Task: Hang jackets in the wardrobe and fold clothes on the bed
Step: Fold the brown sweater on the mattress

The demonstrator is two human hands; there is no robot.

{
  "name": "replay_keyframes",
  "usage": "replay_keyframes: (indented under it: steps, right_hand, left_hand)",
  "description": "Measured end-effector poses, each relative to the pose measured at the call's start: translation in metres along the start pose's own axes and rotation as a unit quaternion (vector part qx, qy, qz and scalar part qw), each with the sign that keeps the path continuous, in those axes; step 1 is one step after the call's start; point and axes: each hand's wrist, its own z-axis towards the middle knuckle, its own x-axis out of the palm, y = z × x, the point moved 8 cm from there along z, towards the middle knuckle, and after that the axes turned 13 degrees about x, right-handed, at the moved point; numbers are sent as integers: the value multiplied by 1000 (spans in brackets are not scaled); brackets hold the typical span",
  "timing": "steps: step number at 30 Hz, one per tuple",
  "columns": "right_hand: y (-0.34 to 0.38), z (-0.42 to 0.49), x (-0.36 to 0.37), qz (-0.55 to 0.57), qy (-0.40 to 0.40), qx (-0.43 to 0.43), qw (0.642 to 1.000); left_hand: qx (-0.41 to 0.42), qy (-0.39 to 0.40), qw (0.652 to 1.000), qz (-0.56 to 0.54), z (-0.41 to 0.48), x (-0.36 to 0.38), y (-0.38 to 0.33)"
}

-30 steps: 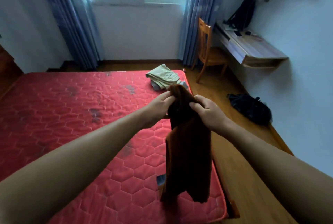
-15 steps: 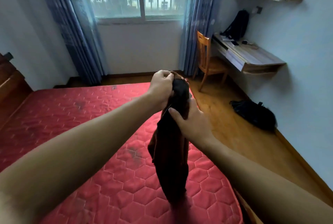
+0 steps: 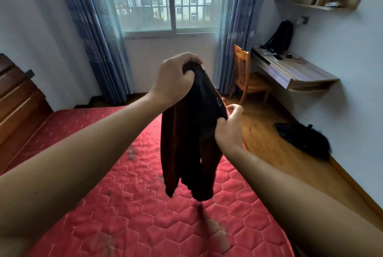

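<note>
The dark brown garment (image 3: 186, 143) is hanging bunched in folds, so its kind is hard to make out, and its top is disappearing inside the left hand (image 3: 174, 82). That hand is gripping the cloth with curled fingers, raised over the red bed (image 3: 124, 205). The right hand (image 3: 229, 130) is sitting lower and to the right (fingertips buried in the fabric), pinching the garment's side edge while both forearms are reaching forward from the near side.
</note>
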Motion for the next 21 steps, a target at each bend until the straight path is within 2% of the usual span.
replay_keyframes:
  steps: [3, 4, 6, 7, 9, 11, 13, 16, 21]
  right_hand:
    - [14, 7, -6, 22, -7, -17, 1000]
    - [21, 8, -6, -1, -8, -50, 999]
    - [37, 4, 0, -95, -5, -171, 981]
    - [41, 1, 6, -164, 0, -245, 955]
    - [35, -6, 21, -337, 14, -351, 873]
    - [16, -9, 33, -477, 9, -389, 788]
    - [-5, -6, 36, -526, -1, -385, 758]
    - [-31, 5, 29, -526, 16, -371, 765]
    - [-19, 20, 11, -420, 33, -357, 834]
  left_hand:
    - [38, 31, 991, 124, -4, -21, 19]
    - [35, 32, 989, 143, -6, -27, 26]
    - [9, 14, 986, 167, -7, -42, 39]
    - [-8, 1, 985, 174, -6, -49, 45]
    - [-23, -12, 984, 178, -6, -58, 50]
    - [-10, -12, 985, 172, -7, -57, 45]
    - [-2, -18, 986, 163, -8, -53, 38]
    - [-17, -55, 984, 167, -8, -61, 34]
    - [0, -50, 977, 209, -13, -76, 30]
